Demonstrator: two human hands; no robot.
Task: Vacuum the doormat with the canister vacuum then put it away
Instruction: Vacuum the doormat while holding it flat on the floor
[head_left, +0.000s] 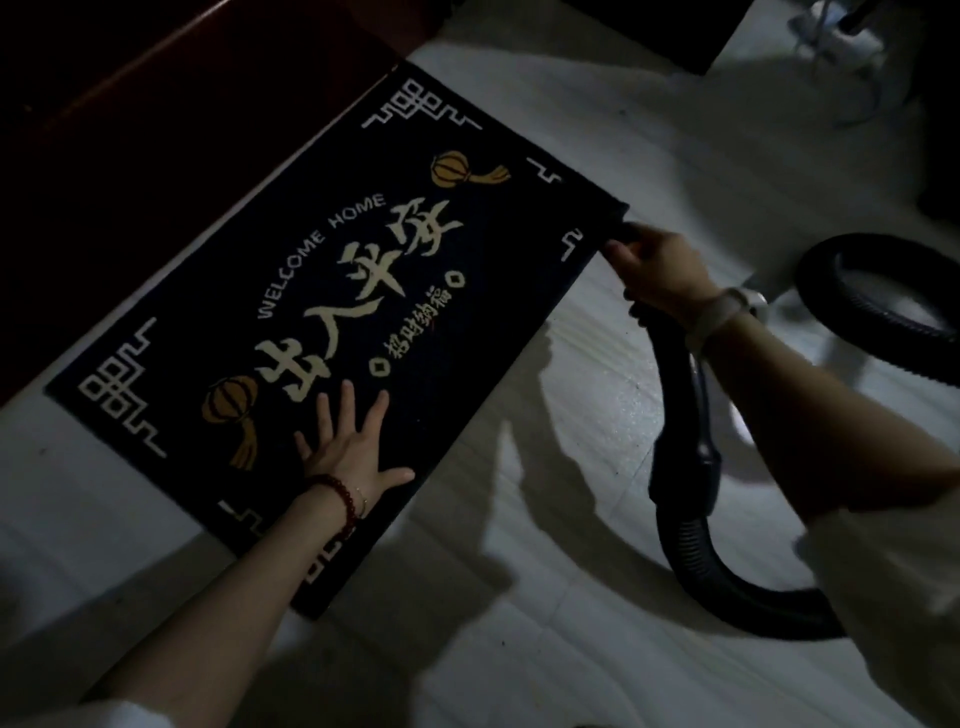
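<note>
A dark doormat (322, 291) with white lettering and orange lanterns lies slanted on the pale tiled floor. My left hand (353, 447) presses flat on its near edge, fingers spread, holding nothing. My right hand (660, 270) grips the black vacuum handle (685, 436), whose nozzle end touches the mat's right corner. A ribbed black hose (727, 587) curves from the handle toward me and loops again at the right (852, 306). The canister itself is hidden.
A dark reddish door or threshold (156, 104) runs along the mat's far side. A white object with cables (841, 47) stands at the top right. Pale tiled floor (545, 493) spreads between the mat and the hose.
</note>
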